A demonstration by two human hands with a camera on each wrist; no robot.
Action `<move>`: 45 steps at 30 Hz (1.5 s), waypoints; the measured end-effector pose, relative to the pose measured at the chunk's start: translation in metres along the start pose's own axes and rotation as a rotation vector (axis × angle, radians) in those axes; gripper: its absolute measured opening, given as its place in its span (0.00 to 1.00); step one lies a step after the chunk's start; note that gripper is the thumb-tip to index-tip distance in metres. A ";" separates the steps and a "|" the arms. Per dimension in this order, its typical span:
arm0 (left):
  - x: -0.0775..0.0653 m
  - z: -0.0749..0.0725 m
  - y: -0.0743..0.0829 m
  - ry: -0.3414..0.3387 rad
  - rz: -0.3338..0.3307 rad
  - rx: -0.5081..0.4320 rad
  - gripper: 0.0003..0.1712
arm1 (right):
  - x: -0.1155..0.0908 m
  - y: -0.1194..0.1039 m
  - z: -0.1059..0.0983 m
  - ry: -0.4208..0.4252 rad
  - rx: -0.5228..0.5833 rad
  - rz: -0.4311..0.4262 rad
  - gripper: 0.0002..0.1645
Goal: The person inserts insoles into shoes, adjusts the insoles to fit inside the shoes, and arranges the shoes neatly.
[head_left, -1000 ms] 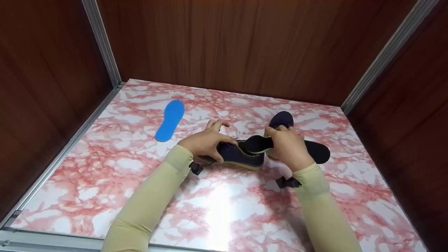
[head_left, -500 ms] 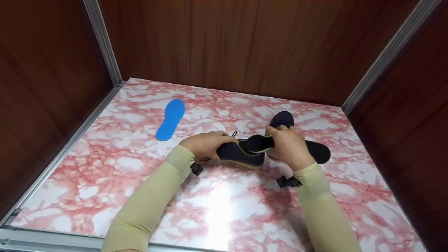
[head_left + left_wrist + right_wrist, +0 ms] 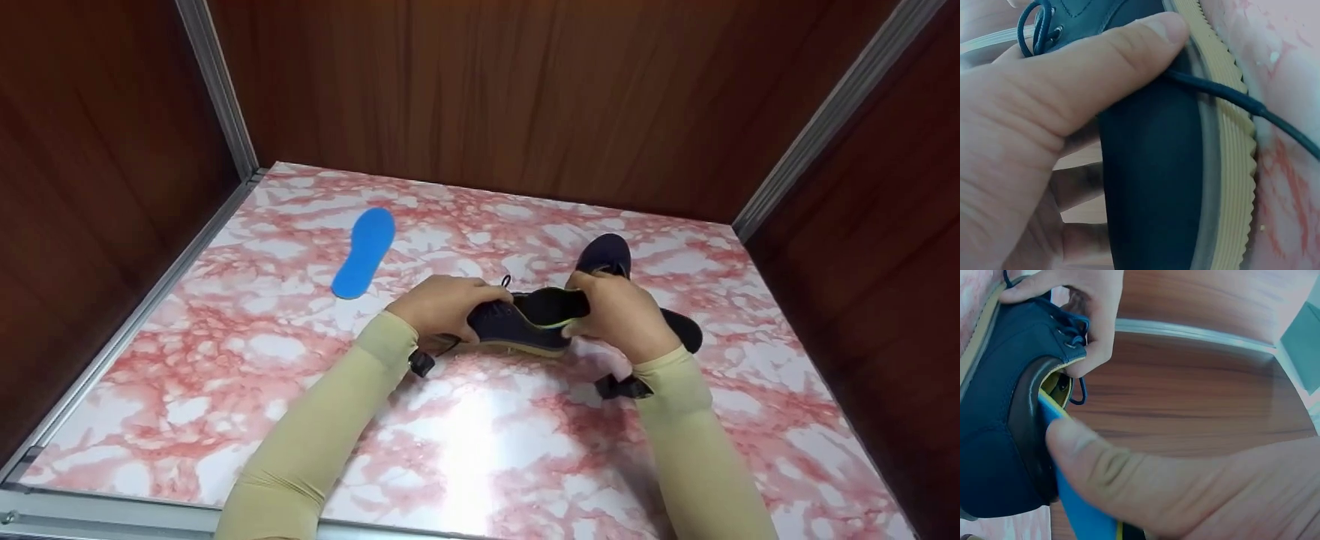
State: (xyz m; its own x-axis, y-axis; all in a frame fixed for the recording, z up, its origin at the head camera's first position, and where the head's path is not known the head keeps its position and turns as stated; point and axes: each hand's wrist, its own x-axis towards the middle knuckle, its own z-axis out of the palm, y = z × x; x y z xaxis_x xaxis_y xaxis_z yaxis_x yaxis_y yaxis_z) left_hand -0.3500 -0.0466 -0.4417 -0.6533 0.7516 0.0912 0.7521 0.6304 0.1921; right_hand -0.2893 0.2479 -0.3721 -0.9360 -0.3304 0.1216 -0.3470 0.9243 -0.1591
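My left hand (image 3: 441, 304) grips the toe part of a navy lace-up shoe (image 3: 514, 330); in the left wrist view the thumb lies across the upper, above the ridged tan sole (image 3: 1233, 169). In my right hand (image 3: 622, 315) is an insole (image 3: 553, 304), black on top with a yellow-green edge. Its blue underside (image 3: 1075, 503) shows in the right wrist view, where the thumb presses on it and its front end goes in at the shoe's opening. The insole's other end (image 3: 684, 330) sticks out to the right of the hand. Most right fingertips are hidden.
A second navy shoe (image 3: 606, 253) lies behind my right hand, partly covered by it. A loose blue insole (image 3: 365, 253) lies at the left on the red-and-white marbled table (image 3: 262, 405). Brown wood-grain panels (image 3: 480, 97) stand round the back and sides.
The insole's front end has moved further left and down into the shoe's opening with my right hand. My left fingers, raised at first, have come down round the shoe's toe.
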 end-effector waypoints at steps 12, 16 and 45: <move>0.000 -0.003 -0.007 0.004 0.033 -0.098 0.44 | 0.001 0.001 -0.002 -0.016 0.016 -0.029 0.37; -0.001 -0.005 -0.009 -0.019 0.027 -0.142 0.40 | 0.002 0.001 -0.002 -0.031 0.025 -0.022 0.36; -0.002 -0.003 0.000 0.029 -0.025 -0.089 0.39 | 0.003 -0.003 0.003 0.087 -0.037 -0.049 0.33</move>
State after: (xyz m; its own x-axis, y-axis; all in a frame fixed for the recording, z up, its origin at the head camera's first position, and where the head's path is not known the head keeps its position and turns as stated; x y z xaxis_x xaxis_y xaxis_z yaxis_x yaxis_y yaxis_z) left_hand -0.3495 -0.0488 -0.4392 -0.6750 0.7290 0.1135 0.7257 0.6283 0.2802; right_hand -0.2912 0.2438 -0.3739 -0.9087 -0.3588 0.2131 -0.3881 0.9144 -0.1153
